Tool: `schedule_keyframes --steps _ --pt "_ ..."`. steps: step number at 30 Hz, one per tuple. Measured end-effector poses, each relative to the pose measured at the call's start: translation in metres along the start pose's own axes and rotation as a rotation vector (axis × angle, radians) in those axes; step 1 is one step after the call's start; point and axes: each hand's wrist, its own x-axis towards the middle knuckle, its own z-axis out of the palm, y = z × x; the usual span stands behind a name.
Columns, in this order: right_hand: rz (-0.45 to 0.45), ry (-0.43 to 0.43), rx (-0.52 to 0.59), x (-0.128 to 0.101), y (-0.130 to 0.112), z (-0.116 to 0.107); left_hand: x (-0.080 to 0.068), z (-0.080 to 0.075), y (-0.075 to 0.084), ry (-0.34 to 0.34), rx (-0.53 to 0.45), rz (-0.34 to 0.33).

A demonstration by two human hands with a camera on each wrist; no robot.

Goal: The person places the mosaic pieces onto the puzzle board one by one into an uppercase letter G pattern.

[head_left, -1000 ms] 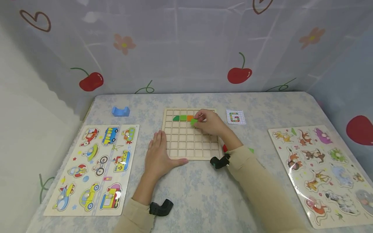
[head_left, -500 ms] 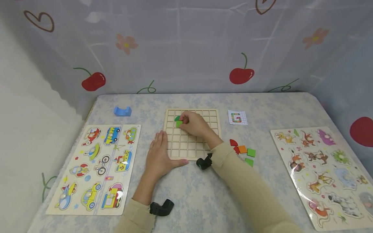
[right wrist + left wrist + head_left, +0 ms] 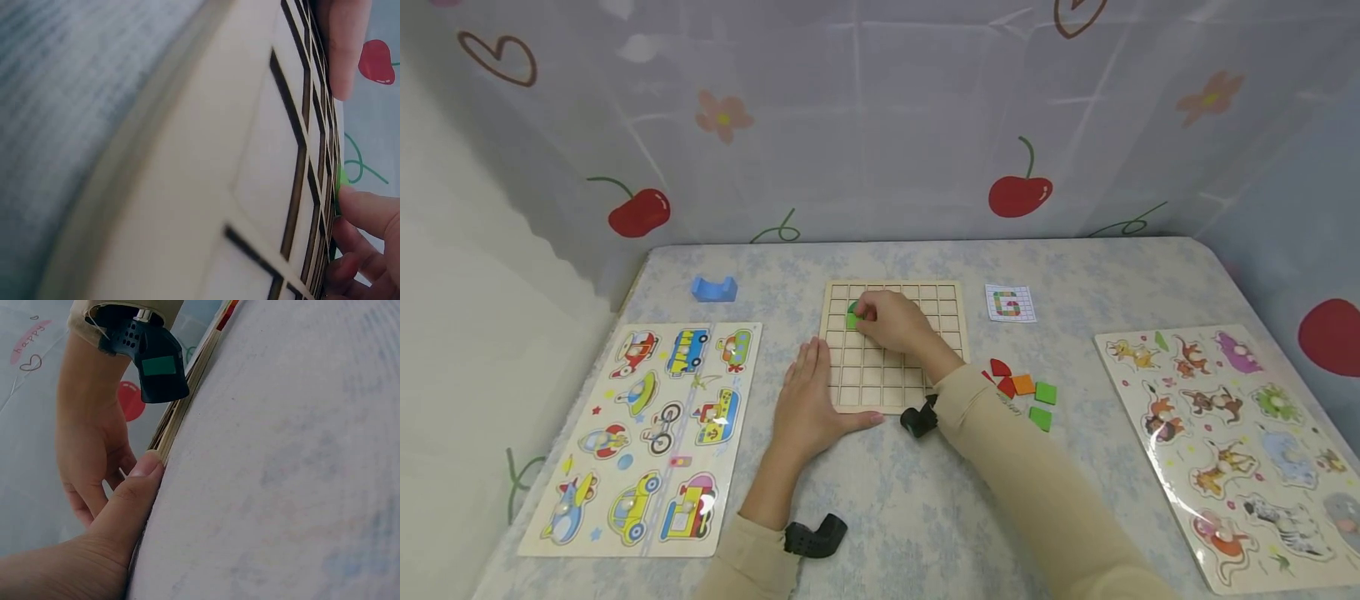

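Note:
A wooden grid board (image 3: 895,375) lies flat in the middle of the table. My left hand (image 3: 808,400) lies with straight fingers along its left edge, its thumb (image 3: 128,503) at the near edge in the left wrist view. My right hand (image 3: 895,322) pinches a light green square tile (image 3: 853,322) at a cell in the upper left of the grid. Just above that tile, a dark green rounded tile (image 3: 853,307) shows in part. The right fingers cover the cells to its right. In the right wrist view, the right thumb (image 3: 369,209) touches the green tile (image 3: 342,180).
Right of the board lie loose tiles: red quarter-rounds (image 3: 1000,367), an orange square (image 3: 1023,384) and green squares (image 3: 1046,393). A pattern card (image 3: 1010,303) sits behind them. A blue block (image 3: 714,289), a vehicle puzzle (image 3: 647,433) and an animal puzzle (image 3: 1232,450) stand around.
My right hand has carried the light green tile leftward from beside the orange tile to below the dark green one, then down slightly onto the grid. My left hand has stayed in place.

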Motion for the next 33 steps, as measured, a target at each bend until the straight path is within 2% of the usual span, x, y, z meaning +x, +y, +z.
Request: schedule_keyframes --steps 4,8,15,22,29,33 --pt "-0.027 -0.007 -0.012 -0.004 0.0 -0.002 0.0 0.0 0.001 0.001 -0.006 0.001" --pt "-0.033 -0.017 0.02 -0.012 0.001 -0.007 0.0 0.0 0.002 -0.004 -0.005 -0.006" --pt "0.003 -0.011 0.059 -0.043 0.01 -0.026 0.0 0.001 0.002 -0.006 -0.002 -0.015" --pt "0.015 -0.044 0.057 -0.084 0.039 -0.055 0.001 0.002 0.001 -0.01 -0.009 -0.025" --pt "0.093 -0.046 0.057 -0.126 0.08 -0.079 0.001 0.002 0.001 0.008 -0.022 -0.016" --pt "0.135 -0.026 0.018 -0.145 0.102 -0.089 0.0 0.002 0.001 0.016 -0.029 -0.013"
